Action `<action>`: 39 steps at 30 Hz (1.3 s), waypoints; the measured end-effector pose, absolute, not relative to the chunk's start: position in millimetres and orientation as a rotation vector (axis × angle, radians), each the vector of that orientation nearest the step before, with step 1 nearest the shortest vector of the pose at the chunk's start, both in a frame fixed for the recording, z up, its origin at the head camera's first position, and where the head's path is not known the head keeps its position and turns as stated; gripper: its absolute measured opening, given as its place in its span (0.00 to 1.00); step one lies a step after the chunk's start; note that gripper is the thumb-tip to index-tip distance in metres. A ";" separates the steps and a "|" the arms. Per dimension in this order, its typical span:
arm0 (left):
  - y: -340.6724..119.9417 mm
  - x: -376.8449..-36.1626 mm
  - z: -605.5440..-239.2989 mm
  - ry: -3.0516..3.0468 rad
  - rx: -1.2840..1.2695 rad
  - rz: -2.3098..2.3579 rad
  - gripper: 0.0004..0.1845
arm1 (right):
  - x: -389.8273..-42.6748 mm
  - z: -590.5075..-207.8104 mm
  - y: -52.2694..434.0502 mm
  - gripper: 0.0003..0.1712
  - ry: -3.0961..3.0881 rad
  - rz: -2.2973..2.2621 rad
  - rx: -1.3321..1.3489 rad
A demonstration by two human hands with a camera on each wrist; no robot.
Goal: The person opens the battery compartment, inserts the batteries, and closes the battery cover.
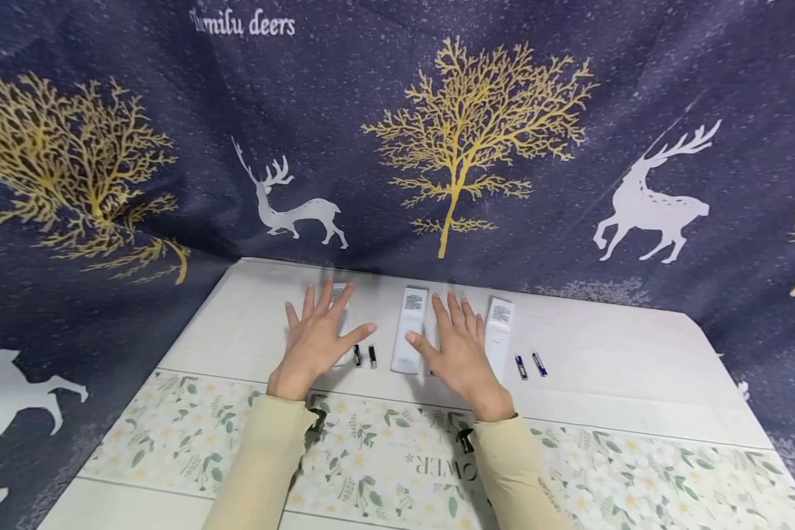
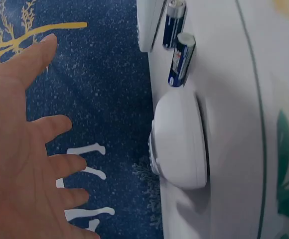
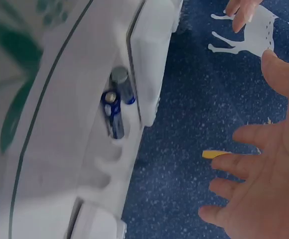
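Observation:
Three white remote controls lie side by side at the far part of the table: left, middle, right. My left hand is open with fingers spread over the left remote. My right hand is open, fingers spread, between the middle and right remotes. Two dark batteries lie beside the left hand's thumb, two blue ones right of the right remote. In the left wrist view the open palm is apart from a rounded remote end and two batteries. The right palm is apart from a remote with batteries beside it.
The white table carries a floral mat across its near part. A dark blue curtain with gold trees and white deer hangs behind and drapes round both sides of the table.

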State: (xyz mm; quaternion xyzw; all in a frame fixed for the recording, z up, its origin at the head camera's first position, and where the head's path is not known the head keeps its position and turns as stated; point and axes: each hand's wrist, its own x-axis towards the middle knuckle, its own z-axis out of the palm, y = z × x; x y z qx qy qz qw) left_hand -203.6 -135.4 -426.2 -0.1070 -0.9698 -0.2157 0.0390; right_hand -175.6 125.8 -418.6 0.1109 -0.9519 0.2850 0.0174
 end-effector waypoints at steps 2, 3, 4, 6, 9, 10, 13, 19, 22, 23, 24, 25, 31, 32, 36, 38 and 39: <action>-137.4 -205.0 -425.5 -2.973 -0.319 -0.682 0.52 | -175.2 -417.6 122.7 0.53 -2.954 0.910 0.356; -138.3 -205.7 -425.2 -2.972 -0.315 -0.692 0.52 | -175.2 -417.3 121.0 0.53 -2.954 0.923 0.361; -139.2 -206.3 -424.7 -2.972 -0.310 -0.706 0.52 | -175.5 -417.0 119.2 0.54 -2.952 0.929 0.367; -141.4 -207.2 -423.6 -2.973 -0.298 -0.726 0.53 | -175.6 -416.7 115.5 0.53 -2.944 0.943 0.381; -143.9 -208.6 -422.1 -2.973 -0.279 -0.738 0.53 | -175.8 -416.8 110.2 0.53 -2.925 0.970 0.394; -145.4 -208.7 -421.8 -2.971 -0.272 -0.743 0.53 | -175.7 -417.0 107.2 0.53 -2.919 0.980 0.400; -148.8 -208.8 -420.6 -2.968 -0.265 -0.759 0.53 | -174.4 -417.4 98.2 0.52 -2.908 1.011 0.415; -153.7 -210.4 -418.4 -2.967 -0.240 -0.797 0.53 | -175.1 -415.3 80.9 0.52 -2.883 1.013 0.481; -155.9 -212.8 -418.4 -2.952 -0.227 -0.833 0.52 | -176.8 -412.9 73.7 0.52 -2.862 1.011 0.491; -156.7 -213.9 -418.9 -2.950 -0.226 -0.841 0.52 | -177.3 -412.2 71.4 0.52 -2.861 1.007 0.492; -157.5 -214.7 -419.3 -2.949 -0.227 -0.846 0.52 | -177.7 -411.9 69.2 0.52 -2.863 1.010 0.491; -158.1 -216.2 -419.7 -2.947 -0.229 -0.853 0.52 | -178.5 -411.7 67.5 0.52 -2.866 1.010 0.490; -165.8 -221.8 -424.6 -2.934 -0.214 -0.899 0.50 | -183.0 -414.5 56.3 0.52 -2.890 1.044 0.486; -167.2 -222.4 -425.4 -2.928 -0.210 -0.910 0.50 | -184.0 -415.2 54.4 0.52 -2.888 1.053 0.486; -171.8 -226.2 -428.1 -2.891 -0.211 -0.969 0.48 | -187.6 -417.2 47.7 0.51 -2.872 1.090 0.484; -173.8 -227.2 -429.2 -2.878 -0.212 -0.993 0.48 | -188.9 -418.2 44.4 0.51 -2.872 1.109 0.484; -174.8 -227.8 -429.7 -2.872 -0.211 -1.005 0.48 | -189.5 -418.6 43.0 0.51 -2.874 1.121 0.481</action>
